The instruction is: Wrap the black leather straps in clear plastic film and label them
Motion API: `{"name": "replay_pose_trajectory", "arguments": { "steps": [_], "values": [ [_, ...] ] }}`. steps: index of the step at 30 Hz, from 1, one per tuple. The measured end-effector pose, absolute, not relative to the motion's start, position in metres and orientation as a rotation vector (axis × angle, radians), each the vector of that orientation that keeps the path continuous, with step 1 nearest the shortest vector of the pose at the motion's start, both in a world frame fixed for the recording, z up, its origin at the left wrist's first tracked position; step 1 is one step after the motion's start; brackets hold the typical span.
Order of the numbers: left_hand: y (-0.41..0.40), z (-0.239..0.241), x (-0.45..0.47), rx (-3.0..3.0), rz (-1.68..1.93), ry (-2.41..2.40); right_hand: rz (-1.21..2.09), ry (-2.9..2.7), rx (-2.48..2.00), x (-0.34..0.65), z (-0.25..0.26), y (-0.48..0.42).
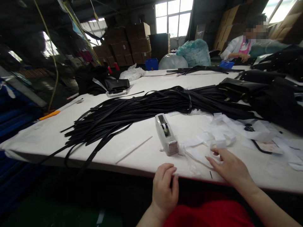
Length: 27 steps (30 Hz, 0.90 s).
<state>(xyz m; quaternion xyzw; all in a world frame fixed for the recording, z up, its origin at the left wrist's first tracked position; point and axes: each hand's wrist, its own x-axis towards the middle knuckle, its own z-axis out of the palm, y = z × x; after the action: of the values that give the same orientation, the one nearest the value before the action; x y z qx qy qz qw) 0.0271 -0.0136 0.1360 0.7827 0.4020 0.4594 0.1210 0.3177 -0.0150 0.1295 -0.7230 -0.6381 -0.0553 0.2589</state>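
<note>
My left hand (165,187) is at the table's front edge, fingers loosely curled, the thumb apart from them and nothing visible between. A grey tape dispenser (167,135) stands on the table just beyond it, with a small roll inside. To the right, my right hand (230,165) reaches over the tabletop, thumb and fingertips apart beside a heap of white paper strips (219,134). Whether its fingertips touch a piece there I cannot tell. Crumpled clear film (193,165) lies between the dispenser and that hand.
A long bundle of black straps (142,107) stretches across the white table (139,138), some ends hanging over the front. Black bags (246,86) are piled at right; another black bag (117,85) sits at back left. Across the table a person (241,50) works.
</note>
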Motion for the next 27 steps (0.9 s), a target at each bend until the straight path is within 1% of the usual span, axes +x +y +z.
{"name": "replay_pose_trajectory", "arguments": {
  "steps": [3, 6, 8, 11, 14, 20, 27],
  "values": [
    [-0.013, 0.148, 0.052, 2.412, 1.099, 0.976, 0.152, -1.455, -1.997, 0.326, 0.114, -0.016],
    [-0.002, 0.154, 0.085, 2.506, 0.910, 0.950, 0.469, -1.099, -1.842, 0.334, 0.107, -0.018],
    [0.005, 0.157, 0.109, 2.590, 0.772, 0.938, 0.568, -0.947, -1.726, 0.336, 0.108, -0.020],
    [0.013, 0.161, 0.140, 2.743, 0.604, 0.909, 0.597, -0.904, -1.647, 0.335, 0.110, -0.022],
    [0.019, 0.161, 0.159, 2.839, 0.515, 0.906, 0.614, -0.912, -1.609, 0.334, 0.112, -0.023],
    [0.024, 0.160, 0.163, 2.982, 0.174, 0.753, 0.585, -0.967, -1.571, 0.335, 0.114, -0.025],
    [0.019, 0.159, 0.165, 2.984, 0.232, 0.759, 0.600, -0.966, -1.540, 0.335, 0.115, -0.026]
  ]
}}
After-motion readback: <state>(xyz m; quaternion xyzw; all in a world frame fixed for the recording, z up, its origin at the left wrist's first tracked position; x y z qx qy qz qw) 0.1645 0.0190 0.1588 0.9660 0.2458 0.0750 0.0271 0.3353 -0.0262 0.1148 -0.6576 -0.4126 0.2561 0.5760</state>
